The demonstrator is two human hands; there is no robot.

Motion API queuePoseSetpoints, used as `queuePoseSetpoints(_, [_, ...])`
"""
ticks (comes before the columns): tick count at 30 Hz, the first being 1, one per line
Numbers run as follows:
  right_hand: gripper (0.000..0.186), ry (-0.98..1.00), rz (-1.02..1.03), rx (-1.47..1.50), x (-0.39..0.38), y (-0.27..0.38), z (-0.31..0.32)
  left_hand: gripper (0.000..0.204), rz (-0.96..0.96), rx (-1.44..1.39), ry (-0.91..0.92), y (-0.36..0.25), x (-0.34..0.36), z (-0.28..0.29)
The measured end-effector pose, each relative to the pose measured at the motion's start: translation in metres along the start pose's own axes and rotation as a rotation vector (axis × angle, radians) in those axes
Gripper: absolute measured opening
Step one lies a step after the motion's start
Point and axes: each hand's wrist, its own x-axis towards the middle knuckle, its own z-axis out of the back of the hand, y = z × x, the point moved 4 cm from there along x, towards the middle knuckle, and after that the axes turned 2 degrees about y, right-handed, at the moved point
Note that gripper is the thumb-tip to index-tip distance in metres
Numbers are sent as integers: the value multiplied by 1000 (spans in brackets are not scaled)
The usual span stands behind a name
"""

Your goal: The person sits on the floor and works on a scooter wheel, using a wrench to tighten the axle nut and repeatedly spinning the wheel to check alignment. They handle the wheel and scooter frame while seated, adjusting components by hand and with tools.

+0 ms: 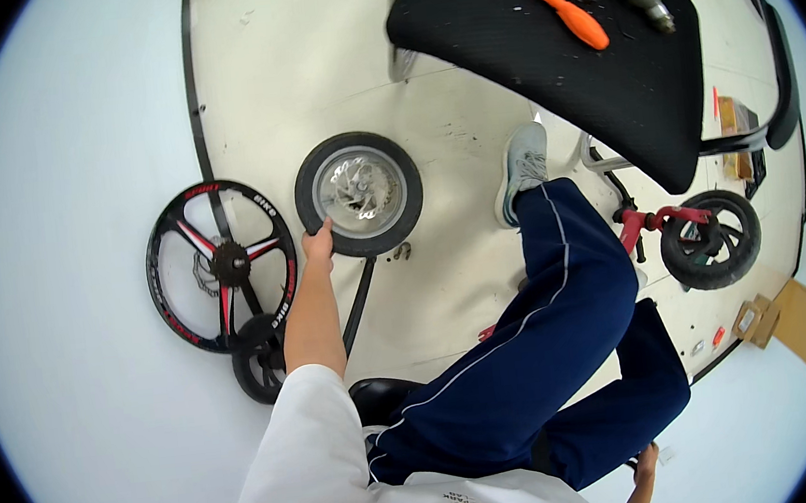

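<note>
My left hand (319,247) grips the lower left edge of a small wheel (408,196) with a black tyre, a grey rim and a silver brake disc at its middle. The thumb lies on top of the tyre; the other fingers are mostly hidden below it. Down at the lower right, beside my bent knee, my right hand (646,462) has its fingers curled next to a small dark part. What it holds is largely hidden by my trouser leg.
Left of the small wheel, a black spoked wheel (195,235) leans at the wall, a smaller black wheel (257,364) below it. A black chair (539,54) carries an orange-handled screwdriver (575,20). At right are a red frame with a black wheel (712,272) and cardboard boxes (757,319).
</note>
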Motion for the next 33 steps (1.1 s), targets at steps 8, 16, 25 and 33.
queuePoseSetpoints(8, [50, 29, 42, -20, -23, 25, -11, 61, -333, 324, -166, -21, -29, 14])
queuePoseSetpoints(16, [41, -75, 302, 81, 56, 77, -11, 51, -587, 332, -167, -122, -84, 7])
queuePoseSetpoints(25, [28, -388, 794, 139, 68, 214, 19, 16, -1368, 232, 331, -317, -346, -170])
queuePoseSetpoints(33, [22, -304, 858, 146, 45, 290, -20, 30, -1744, 863, 270, -405, -383, -337])
